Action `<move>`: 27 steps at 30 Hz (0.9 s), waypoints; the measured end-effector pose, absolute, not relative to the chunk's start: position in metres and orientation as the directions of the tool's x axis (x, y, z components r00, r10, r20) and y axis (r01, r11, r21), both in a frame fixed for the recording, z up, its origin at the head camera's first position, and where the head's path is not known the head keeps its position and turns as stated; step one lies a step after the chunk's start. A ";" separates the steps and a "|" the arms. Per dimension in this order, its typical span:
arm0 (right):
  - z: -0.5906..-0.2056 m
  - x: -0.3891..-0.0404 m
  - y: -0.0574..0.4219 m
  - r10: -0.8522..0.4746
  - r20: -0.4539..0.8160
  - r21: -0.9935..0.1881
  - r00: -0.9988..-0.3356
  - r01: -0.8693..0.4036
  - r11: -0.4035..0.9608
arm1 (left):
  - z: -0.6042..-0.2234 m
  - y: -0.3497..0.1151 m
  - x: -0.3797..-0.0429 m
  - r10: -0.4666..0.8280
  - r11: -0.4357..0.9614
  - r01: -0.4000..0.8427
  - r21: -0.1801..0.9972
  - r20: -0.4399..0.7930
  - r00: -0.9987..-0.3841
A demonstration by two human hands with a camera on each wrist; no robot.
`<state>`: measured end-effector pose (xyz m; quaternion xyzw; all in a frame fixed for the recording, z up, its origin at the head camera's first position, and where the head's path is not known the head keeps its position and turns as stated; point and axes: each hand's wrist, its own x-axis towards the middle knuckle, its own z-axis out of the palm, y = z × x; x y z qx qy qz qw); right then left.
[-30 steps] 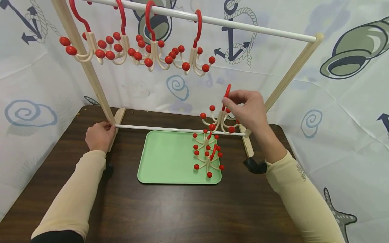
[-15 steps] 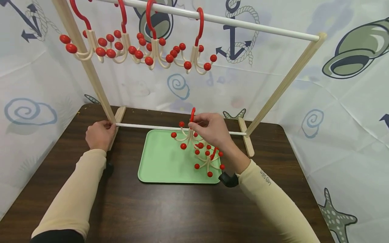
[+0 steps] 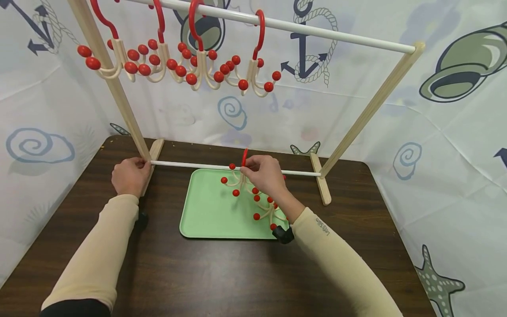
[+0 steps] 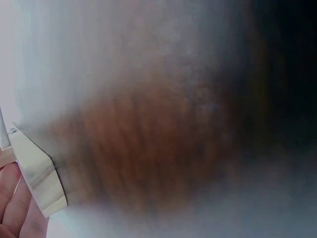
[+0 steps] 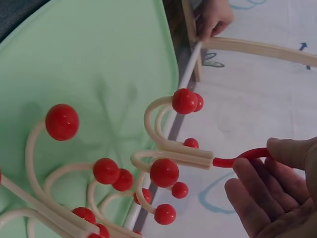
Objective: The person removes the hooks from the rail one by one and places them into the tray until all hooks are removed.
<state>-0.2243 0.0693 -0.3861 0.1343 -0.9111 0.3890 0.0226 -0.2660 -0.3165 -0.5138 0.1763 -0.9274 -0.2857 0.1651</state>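
My right hand (image 3: 263,174) pinches the red hook of a cream multi-arm hook hanger (image 5: 188,156) with red ball tips. It is held upright, hook on top, close over the back middle of the green tray (image 3: 210,211). Two similar hangers lie at the tray's right side; the nearer hanger (image 3: 269,209) is partly behind my right wrist and the other is mostly hidden. My left hand (image 3: 130,177) grips the wooden rack (image 3: 132,127) at its lower left corner, where post, foot and lower rod meet. The left wrist view is mostly blurred, with fingers (image 4: 15,208) beside pale wood.
The white top rod (image 3: 336,37) crosses above, with several hook hangers (image 3: 253,72) hanging on its left half. A lower white rod (image 3: 182,165) runs along the tray's back edge. The right post (image 3: 372,110) slants up at the right. A patterned cloth surrounds the brown table (image 3: 198,277).
My right hand has carried the hook hanger left and down, from above the tray's back right corner to its back middle. My left hand has stayed on the rack.
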 end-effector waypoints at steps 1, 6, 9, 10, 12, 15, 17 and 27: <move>-0.388 -0.225 0.069 -0.224 0.143 -0.697 -0.964 -0.259 0.669 | -0.514 -0.317 -0.266 -0.420 0.775 -0.231 0.589 0.205 -0.884; -0.394 -0.228 0.069 -0.213 0.123 -0.675 -0.969 -0.239 0.698 | -0.515 -0.317 -0.267 -0.416 0.774 -0.222 0.593 0.211 -0.885; -0.398 -0.231 0.070 -0.208 0.108 -0.665 -0.972 -0.226 0.712 | -0.514 -0.316 -0.266 -0.423 0.772 -0.227 0.594 0.212 -0.881; -0.399 -0.232 0.070 -0.205 0.104 -0.663 -0.973 -0.221 0.715 | -0.514 -0.316 -0.266 -0.425 0.771 -0.229 0.595 0.212 -0.880; -0.400 -0.234 0.071 -0.198 0.096 -0.657 -0.975 -0.212 0.724 | -0.514 -0.316 -0.266 -0.427 0.769 -0.230 0.597 0.211 -0.879; -0.401 -0.235 0.072 -0.187 0.088 -0.645 -0.978 -0.199 0.738 | -0.513 -0.315 -0.266 -0.428 0.766 -0.229 0.600 0.212 -0.878; -0.401 -0.235 0.073 -0.184 0.083 -0.633 -0.979 -0.195 0.749 | -0.512 -0.315 -0.266 -0.428 0.766 -0.227 0.601 0.214 -0.878; -0.402 -0.238 0.078 -0.200 0.058 -0.586 -0.978 -0.195 0.786 | -0.512 -0.315 -0.265 -0.431 0.768 -0.229 0.599 0.217 -0.876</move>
